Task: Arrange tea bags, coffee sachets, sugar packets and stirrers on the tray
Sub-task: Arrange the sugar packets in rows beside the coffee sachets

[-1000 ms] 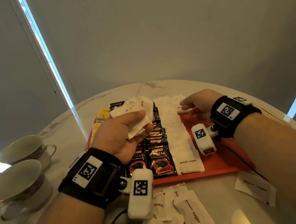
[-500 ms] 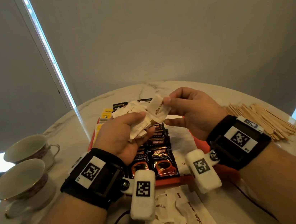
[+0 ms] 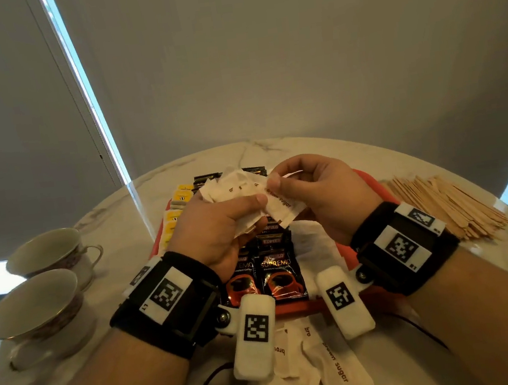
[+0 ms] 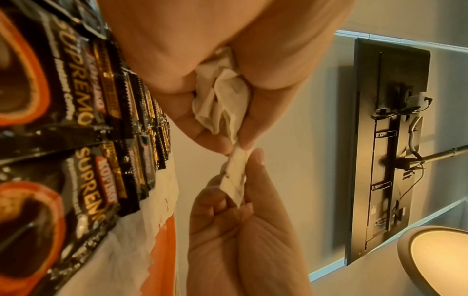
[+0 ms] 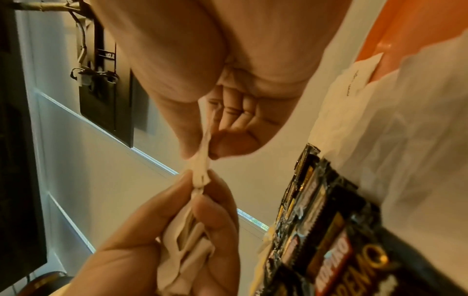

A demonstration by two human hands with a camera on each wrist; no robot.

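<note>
Left hand [image 3: 218, 226] grips a crumpled bunch of white paper brown-sugar packets [image 3: 233, 188] above the orange plastic tray [image 3: 371, 183]. Right hand [image 3: 320, 190] pinches one packet [image 3: 284, 209], drawing it free. Step: laying sugar beside the black coffee sachets [image 3: 281, 274]. Next: set it flat in the white row.

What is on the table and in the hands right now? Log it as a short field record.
left hand: grips a bunch of sugar packets
right hand: pinches one brown sugar packet at the bunch
tray: red, holds coffee sachets, yellow tea bags, a row of white packets
stirrers: piled on the table, right of the tray
loose sugar packets: on the table, near edge
cups: two, left of the tray
</note>
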